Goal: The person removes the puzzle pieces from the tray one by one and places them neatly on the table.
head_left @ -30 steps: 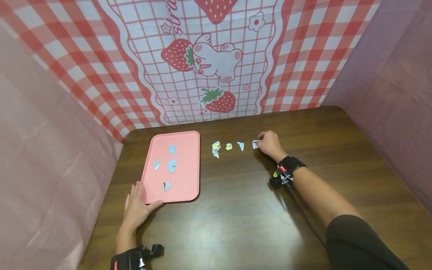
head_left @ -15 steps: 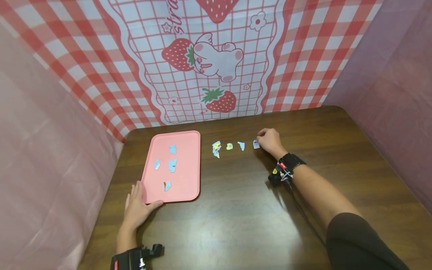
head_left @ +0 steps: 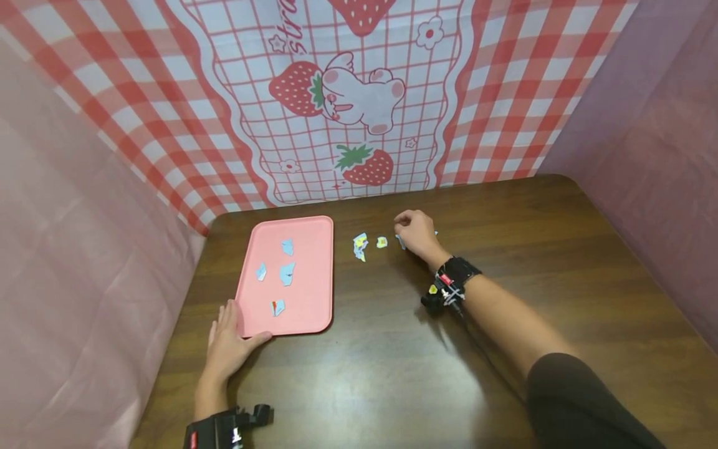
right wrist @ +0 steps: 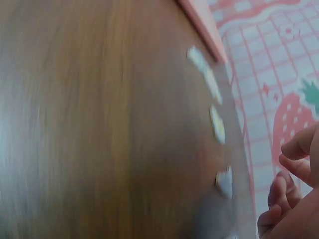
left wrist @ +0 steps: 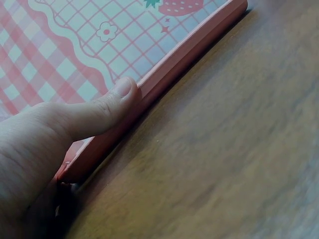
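While the left hand (head_left: 227, 349) rests at the near left corner of the pink tray (head_left: 308, 249), its straightened fingers lie along the left side and its thumb, spread apart from them, lies on the near rim. The tray sits flat on the wooden table (head_left: 370, 374). From near to far, it bears a red-marked scrap (head_left: 278, 307), a larger blue scrap (head_left: 287, 274) with a pale scrap (head_left: 260, 272) to its left, and a far scrap (head_left: 287, 247); all four lie apart. Beyond, to the right of the tray, a row stands on the table: a yellow-and-blue cluster (head_left: 359, 246), joined or merely overlapping, a small yellow scrap (head_left: 382, 242), and a narrow blue scrap (head_left: 400, 241) partly covered by the right hand (head_left: 417, 234). Its fingers are loosely bent, with nothing visible between them. An edge of another scrap (head_left: 436, 233) shows past this hand. Judged from the layout, the work is about midway: the row is set out, whereas the four scraps on the tray seem to remain. A checked cloth (head_left: 499, 125) hangs behind the table.
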### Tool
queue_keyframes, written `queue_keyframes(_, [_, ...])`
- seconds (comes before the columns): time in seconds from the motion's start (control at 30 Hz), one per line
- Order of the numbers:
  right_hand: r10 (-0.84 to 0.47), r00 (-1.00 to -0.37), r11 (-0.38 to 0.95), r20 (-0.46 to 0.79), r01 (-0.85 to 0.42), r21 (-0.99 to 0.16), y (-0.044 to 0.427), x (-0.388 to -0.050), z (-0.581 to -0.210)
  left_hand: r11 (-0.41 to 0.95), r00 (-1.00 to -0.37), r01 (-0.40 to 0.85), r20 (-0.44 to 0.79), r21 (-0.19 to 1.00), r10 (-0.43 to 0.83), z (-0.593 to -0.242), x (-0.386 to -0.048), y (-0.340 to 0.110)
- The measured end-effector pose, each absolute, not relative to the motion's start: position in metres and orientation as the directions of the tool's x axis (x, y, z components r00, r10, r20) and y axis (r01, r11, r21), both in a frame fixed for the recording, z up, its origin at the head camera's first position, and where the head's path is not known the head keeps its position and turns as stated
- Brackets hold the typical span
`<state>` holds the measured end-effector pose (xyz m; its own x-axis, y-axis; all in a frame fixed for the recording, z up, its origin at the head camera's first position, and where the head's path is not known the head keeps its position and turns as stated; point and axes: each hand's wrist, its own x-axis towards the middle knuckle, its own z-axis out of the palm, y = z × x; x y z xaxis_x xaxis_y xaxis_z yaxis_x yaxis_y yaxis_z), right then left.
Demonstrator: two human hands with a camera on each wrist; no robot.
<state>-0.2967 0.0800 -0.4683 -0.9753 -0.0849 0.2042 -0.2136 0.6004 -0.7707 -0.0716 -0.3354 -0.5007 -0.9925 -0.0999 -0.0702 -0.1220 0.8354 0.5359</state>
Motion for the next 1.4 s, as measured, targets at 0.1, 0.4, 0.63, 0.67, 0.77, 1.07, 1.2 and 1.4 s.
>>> queue_keyframes(0.1, [-0.118, -0.973, 0.573, 0.198, -0.23, -0.787, 0.063, -0.294, -0.465, 0.84, -0.993, -0.12, -0.067, 0.529, -0.1, -0.501, -0.072, -0.336])
queue_keyframes(0.4, [-0.198, -0.951, 0.548, 0.239, -0.309, -0.777, 0.018, -0.285, -0.452, 0.84, -0.993, -0.115, -0.057, 0.53, -0.099, -0.502, -0.073, -0.336])
queue_keyframes(0.63, [-0.271, -0.937, 0.551, 0.221, -0.339, -0.762, -0.009, -0.281, -0.441, 0.837, -0.993, -0.12, -0.061, 0.534, -0.104, -0.502, -0.072, -0.336])
queue_keyframes(0.67, [-0.278, -0.935, 0.55, 0.218, -0.341, -0.762, -0.012, -0.281, -0.44, 0.835, -0.992, -0.122, -0.063, 0.536, -0.105, -0.502, -0.072, -0.335])
queue_keyframes(0.77, [-0.294, -0.931, 0.544, 0.216, -0.348, -0.763, -0.024, -0.279, -0.441, 0.834, -0.992, -0.125, -0.065, 0.538, -0.106, -0.502, -0.072, -0.335])
queue_keyframes(1.07, [-0.365, -0.905, 0.541, 0.219, -0.397, -0.741, -0.052, -0.268, -0.443, 0.836, -0.992, -0.123, -0.067, 0.534, -0.104, -0.503, -0.073, -0.336])
queue_keyframes(1.2, [-0.376, -0.903, 0.555, 0.208, -0.399, -0.73, -0.062, -0.264, -0.443, 0.836, -0.992, -0.126, -0.07, 0.535, -0.104, -0.503, -0.073, -0.337])
queue_keyframes(1.4, [-0.396, -0.904, 0.573, 0.161, -0.38, -0.726, -0.074, -0.26, -0.445, 0.836, -0.992, -0.126, -0.069, 0.534, -0.105, -0.503, -0.073, -0.337])
